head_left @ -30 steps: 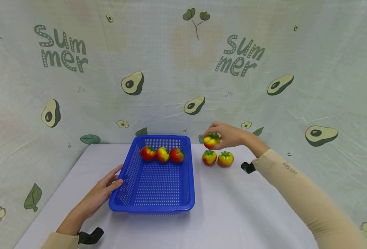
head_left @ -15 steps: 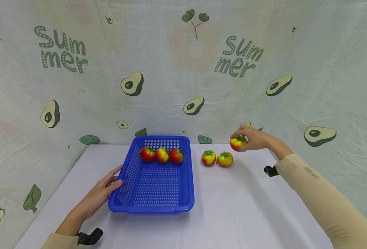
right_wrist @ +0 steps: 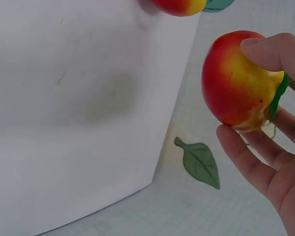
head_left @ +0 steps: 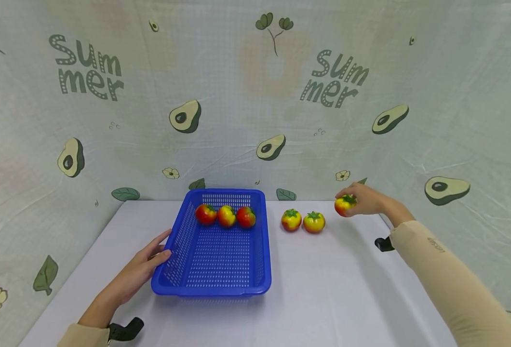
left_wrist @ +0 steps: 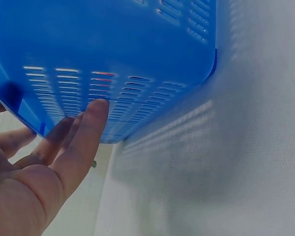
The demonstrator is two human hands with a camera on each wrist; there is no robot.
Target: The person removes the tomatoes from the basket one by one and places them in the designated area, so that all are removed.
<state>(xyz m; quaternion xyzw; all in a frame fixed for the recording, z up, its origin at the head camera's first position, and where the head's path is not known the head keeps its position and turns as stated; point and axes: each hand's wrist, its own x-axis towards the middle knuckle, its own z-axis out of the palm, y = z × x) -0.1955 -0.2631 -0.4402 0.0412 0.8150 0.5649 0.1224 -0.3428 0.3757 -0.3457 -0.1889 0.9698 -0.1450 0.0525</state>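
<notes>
My right hand (head_left: pixel 365 198) holds a red-and-yellow tomato (right_wrist: pixel 238 81) with a green leafy top, thumb on one side and fingers on the other. In the head view it is at the table's back right. Two similar tomatoes, the left one (head_left: pixel 291 220) and the right one (head_left: pixel 314 222), sit side by side on the table, left of that hand. My left hand (head_left: pixel 140 267) grips the left rim of a blue plastic basket (head_left: pixel 265 260); its fingers touch the slotted outer wall in the left wrist view. Three tomatoes (head_left: pixel 226 216) lie in a row at the basket's far end.
A white-covered table (head_left: pixel 325 289) carries everything. Behind it hangs a pale cloth (head_left: pixel 229 72) printed with avocados, leaves and lettering, which also rises at both sides. Black wrist cameras, such as the left one (head_left: pixel 127 329), are on both wrists.
My right hand has carried its tomato to the right, from above the two table tomatoes, then slightly lower towards the tabletop. The left hand and basket have stayed in place.
</notes>
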